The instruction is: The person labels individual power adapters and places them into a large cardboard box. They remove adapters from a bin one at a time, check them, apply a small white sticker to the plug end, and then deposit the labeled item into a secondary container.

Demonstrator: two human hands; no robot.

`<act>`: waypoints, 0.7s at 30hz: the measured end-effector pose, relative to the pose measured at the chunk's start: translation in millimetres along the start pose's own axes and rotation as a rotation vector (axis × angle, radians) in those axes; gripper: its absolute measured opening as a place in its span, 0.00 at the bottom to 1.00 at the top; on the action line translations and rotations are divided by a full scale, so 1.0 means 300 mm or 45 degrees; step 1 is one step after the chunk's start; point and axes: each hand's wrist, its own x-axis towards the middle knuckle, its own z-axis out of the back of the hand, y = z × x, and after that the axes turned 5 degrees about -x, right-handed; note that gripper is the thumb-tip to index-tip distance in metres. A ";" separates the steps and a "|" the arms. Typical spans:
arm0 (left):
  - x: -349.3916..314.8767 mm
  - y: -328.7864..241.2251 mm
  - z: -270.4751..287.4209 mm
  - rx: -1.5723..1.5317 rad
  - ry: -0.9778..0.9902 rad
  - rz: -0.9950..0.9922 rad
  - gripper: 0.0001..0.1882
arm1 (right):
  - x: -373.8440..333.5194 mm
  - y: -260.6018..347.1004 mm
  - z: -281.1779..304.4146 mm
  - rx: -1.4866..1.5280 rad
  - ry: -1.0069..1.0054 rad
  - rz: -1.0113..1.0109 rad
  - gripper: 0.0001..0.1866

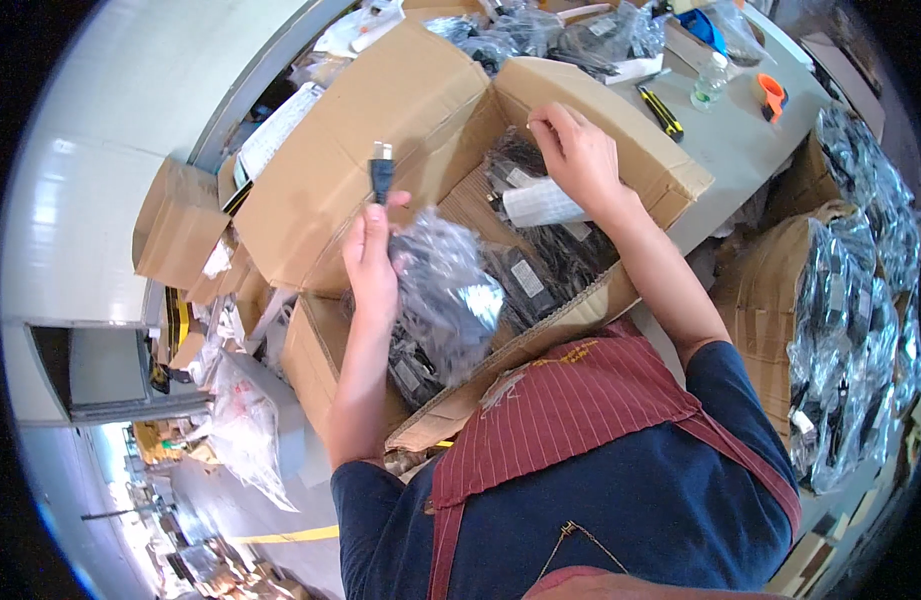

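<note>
My left hand [371, 262] is closed around a black power plug [381, 178], its metal prongs pointing up. Beside that hand hangs a crinkled clear plastic bag [443, 285] with something dark inside, blurred by motion. Below both hands is an open cardboard box [360, 150]. Several bagged black adapters with white labels lie in it, one labelled adapter [527, 280] near the middle. Over the box's right part my right hand [583, 158] is raised, thumb and fingers pinched together; what they hold, if anything, is hidden. A whitish translucent roll [542, 203] lies just under my right wrist.
On the grey table [725, 150] beyond are a yellow-and-black cutter [661, 112], a clear bottle [710, 82], an orange tape dispenser [771, 97] and heaped plastic bags [600, 42]. Cartons of bagged black items [850, 330] stand at right; a white sack [242, 410] sits at left.
</note>
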 end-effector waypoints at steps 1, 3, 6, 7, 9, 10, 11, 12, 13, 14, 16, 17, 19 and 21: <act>-0.039 -0.033 -0.027 -0.022 -0.005 0.064 0.19 | -0.008 0.015 0.005 0.044 0.042 0.081 0.04; -0.114 -0.068 -0.058 -0.070 -0.005 0.133 0.17 | -0.009 0.107 0.032 0.141 0.008 0.197 0.04; -0.189 -0.082 -0.104 -0.097 0.033 0.041 0.15 | -0.030 0.240 0.076 0.338 -0.159 0.394 0.10; -0.204 -0.082 -0.113 -0.112 0.045 0.004 0.16 | -0.038 0.273 0.092 0.368 -0.174 0.449 0.11; -0.230 -0.106 -0.154 -0.141 0.015 -0.087 0.17 | -0.041 0.308 0.098 0.395 -0.187 0.507 0.12; -0.236 -0.111 -0.154 -0.145 0.017 -0.089 0.17 | -0.039 0.319 0.096 0.408 -0.255 0.588 0.14; -0.246 -0.114 -0.151 -0.151 0.051 -0.055 0.17 | -0.037 0.326 0.095 0.420 -0.324 0.667 0.16; -0.254 -0.117 -0.150 -0.156 0.086 -0.021 0.17 | -0.036 0.328 0.092 0.415 -0.327 0.667 0.16; -0.257 -0.117 -0.152 -0.200 0.104 -0.017 0.17 | -0.037 0.328 0.087 0.407 -0.332 0.676 0.16; -0.261 -0.121 -0.156 -0.201 0.112 -0.019 0.17 | -0.036 0.329 0.085 0.399 -0.338 0.684 0.16; -0.268 -0.131 -0.165 -0.224 0.115 0.002 0.16 | -0.038 0.332 0.087 0.396 -0.341 0.685 0.17; -0.268 -0.125 -0.166 -0.223 0.120 0.001 0.16 | -0.042 0.333 0.086 0.396 -0.343 0.691 0.17; -0.268 -0.106 -0.167 -0.221 0.121 -0.028 0.18 | -0.046 0.333 0.084 0.395 -0.348 0.694 0.17; -0.272 -0.110 -0.179 -0.239 0.107 -0.024 0.20 | -0.049 0.332 0.082 0.411 -0.360 0.688 0.17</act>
